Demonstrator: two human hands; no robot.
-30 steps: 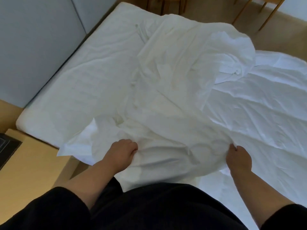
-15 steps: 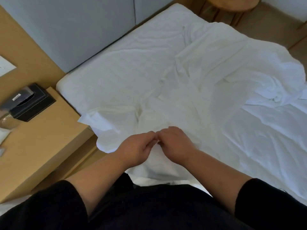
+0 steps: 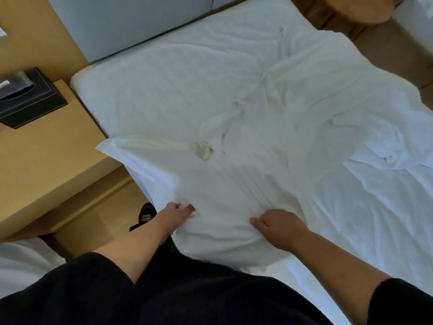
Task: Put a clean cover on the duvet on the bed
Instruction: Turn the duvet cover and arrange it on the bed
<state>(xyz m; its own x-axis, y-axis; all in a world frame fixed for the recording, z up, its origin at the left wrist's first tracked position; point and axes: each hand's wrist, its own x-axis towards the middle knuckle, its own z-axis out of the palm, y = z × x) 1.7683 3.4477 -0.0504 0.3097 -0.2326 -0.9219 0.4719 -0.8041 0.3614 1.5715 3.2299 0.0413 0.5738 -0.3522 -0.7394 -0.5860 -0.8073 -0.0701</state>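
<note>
A white duvet cover (image 3: 234, 179) lies crumpled across the bed (image 3: 164, 73), its near edge drawn toward me and one corner (image 3: 110, 146) hanging past the bed's side. My left hand (image 3: 174, 215) pinches the cover's near edge on the left. My right hand (image 3: 278, 225) grips a bunch of the same edge a little to the right. More white bedding (image 3: 375, 141) is twisted into a knot at the right. Which layer is duvet and which is cover I cannot tell.
A wooden bedside table (image 3: 46, 146) stands left of the bed with a black tissue box (image 3: 25, 99) on it. My shoe (image 3: 145, 214) shows on the floor between table and bed. A round wooden stool (image 3: 356, 8) stands beyond the far end.
My hands, spread wide a second ago, came together at the cover's edge and have now moved apart again along it. The view has swung left toward the bedside table.
</note>
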